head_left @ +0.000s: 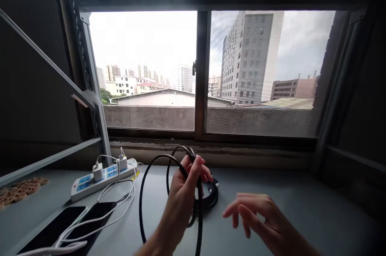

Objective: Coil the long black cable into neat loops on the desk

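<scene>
A thick black cable (144, 191) hangs in loose loops from my left hand (182, 185), whose fingers are wrapped round it above the shelf. Its strands run down past my wrist and out of the bottom of the view. To the right, my right hand (256, 213) hovers in the air with its fingers apart and bent a little, holding nothing. Behind my left hand a coil of black cable (214, 196) lies on the grey shelf (235, 244), partly hidden by the fingers. I cannot tell whether this coil joins the held cable.
At the left lies a white power strip (105, 175) with two white chargers (97, 172) plugged in. White charging cables (90, 220) run from there over two dark phones (54, 228). A metal shelf post (102, 135) stands before the window (202, 75). A brown openwork mat (22, 191) is far left.
</scene>
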{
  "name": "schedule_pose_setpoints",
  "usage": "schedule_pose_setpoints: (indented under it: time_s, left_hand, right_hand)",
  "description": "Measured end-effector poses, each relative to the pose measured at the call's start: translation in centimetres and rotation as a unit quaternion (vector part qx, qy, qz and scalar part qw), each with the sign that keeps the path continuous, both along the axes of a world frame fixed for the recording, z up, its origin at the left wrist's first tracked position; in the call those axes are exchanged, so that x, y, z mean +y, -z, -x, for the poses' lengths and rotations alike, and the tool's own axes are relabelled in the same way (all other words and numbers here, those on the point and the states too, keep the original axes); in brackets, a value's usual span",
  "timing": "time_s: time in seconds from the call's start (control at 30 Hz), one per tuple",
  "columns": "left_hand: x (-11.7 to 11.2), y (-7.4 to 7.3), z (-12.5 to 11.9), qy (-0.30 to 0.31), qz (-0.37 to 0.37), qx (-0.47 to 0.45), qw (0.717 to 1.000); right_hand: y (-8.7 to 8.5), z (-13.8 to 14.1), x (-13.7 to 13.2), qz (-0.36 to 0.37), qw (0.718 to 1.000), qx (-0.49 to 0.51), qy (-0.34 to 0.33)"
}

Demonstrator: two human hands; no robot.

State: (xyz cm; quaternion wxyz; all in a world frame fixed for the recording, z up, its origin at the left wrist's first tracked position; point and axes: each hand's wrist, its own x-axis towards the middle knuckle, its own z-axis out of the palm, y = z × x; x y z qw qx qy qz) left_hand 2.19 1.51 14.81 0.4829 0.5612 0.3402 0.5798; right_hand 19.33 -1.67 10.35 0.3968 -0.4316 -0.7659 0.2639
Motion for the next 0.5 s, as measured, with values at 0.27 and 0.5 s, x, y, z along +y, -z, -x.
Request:
schedule_pose_setpoints:
  time_s: [0.27, 0.5]
  left_hand:
    - [1.9, -1.9, -0.1, -0.027, -0.089, -0.032, 0.995]
    - [3.9, -3.3, 2.8, -0.005, -0.191, 0.056, 0.980]
  right_hand:
    - [-5.4, 5.7, 1.7, -0.197, 0.978, 0.041, 0.062]
    - [-6.9, 4.9, 3.0, -0.068, 0.966, 0.190, 0.165]
